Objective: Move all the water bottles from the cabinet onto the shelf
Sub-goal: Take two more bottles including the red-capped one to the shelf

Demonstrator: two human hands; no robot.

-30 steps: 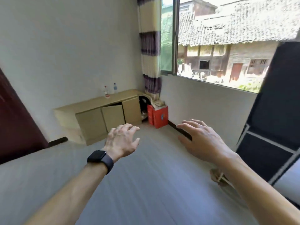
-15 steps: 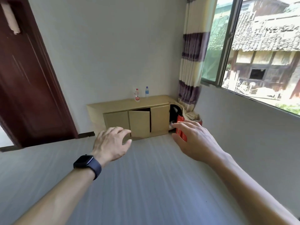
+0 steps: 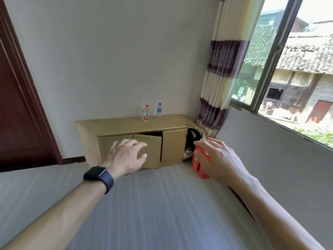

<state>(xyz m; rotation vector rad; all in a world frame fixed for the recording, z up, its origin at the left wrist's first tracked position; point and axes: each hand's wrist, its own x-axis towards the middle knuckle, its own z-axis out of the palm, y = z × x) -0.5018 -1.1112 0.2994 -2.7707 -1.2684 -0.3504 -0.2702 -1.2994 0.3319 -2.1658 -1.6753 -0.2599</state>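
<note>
Spread and empty, left hand (image 3: pixel 124 156) and right hand (image 3: pixel 218 159) hover well apart from the cabinet (image 3: pixel 174 145). Approach step, I judge; next, step closer and grasp 1 bottle (image 3: pixel 146 114) on top.

The cabinet (image 3: pixel 174 147) is pale tan; red-label bottle (image 3: pixel 146 114) and blue-label bottle (image 3: pixel 159 109) are clear; the curtain (image 3: pixel 223 65) is cream with purple bands; the boxes (image 3: pixel 195 162) are red.

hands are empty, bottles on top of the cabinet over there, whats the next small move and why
Probably step closer to the cabinet. The left hand and right hand are both open and hold nothing, and the red-labelled bottle and blue-labelled bottle stand upright on its top, well beyond the fingertips. Neither can likely be gripped from here.
</note>
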